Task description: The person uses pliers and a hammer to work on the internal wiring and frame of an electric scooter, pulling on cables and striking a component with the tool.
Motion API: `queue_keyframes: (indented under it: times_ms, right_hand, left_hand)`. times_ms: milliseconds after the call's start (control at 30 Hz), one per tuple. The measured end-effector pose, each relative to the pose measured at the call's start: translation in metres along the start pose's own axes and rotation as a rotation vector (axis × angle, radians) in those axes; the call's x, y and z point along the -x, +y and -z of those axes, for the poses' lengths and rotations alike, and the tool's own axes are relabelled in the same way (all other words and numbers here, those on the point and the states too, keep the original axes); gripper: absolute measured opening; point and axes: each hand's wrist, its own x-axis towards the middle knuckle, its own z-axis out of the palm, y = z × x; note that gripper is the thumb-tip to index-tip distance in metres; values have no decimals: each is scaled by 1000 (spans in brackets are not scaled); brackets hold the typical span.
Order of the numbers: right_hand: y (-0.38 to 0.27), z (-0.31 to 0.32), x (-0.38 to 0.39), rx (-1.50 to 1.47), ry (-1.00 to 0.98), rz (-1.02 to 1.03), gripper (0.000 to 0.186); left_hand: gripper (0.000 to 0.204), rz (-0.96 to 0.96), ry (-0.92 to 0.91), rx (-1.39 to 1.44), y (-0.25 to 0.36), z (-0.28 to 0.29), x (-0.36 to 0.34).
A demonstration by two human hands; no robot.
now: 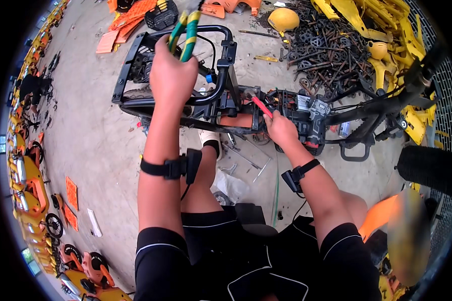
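Observation:
My left hand [172,70] is raised over the rear carrier frame [225,47], closed on a tool with green-and-yellow striped handles [190,35], its head reaching out of view at the top. My right hand [281,128] grips a red-handled tool [261,105], its metal end among the parts near the middle of a stripped black scooter chassis [366,108], which lies across the upper middle of the view. An orange panel [236,120] and exposed wiring sit in the chassis. A blue cap [209,79] shows on the frame below my left hand.
A heap of dark metal parts [326,55] and yellow body panels [346,12] lies beyond the chassis. Orange panels [71,193] and loose rods [251,158] are on the concrete floor [95,140]. Rows of orange and yellow scooters [30,185] line the left. A black cylinder [427,170] is at right.

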Motion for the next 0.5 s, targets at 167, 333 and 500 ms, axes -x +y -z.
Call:
queue_keyframes:
  times_ms: [167, 333, 500]
  right_hand:
    - [2, -9, -18, 31, 78, 67, 41]
    - [18, -8, -29, 110, 45, 26, 42]
    - [14, 8, -26, 42, 56, -1, 43]
  left_hand:
    - [66, 131, -37, 118, -10, -5, -7]
    - [66, 174, -47, 86, -6, -6, -9]
    - [66, 218, 11, 2, 4, -1, -1]
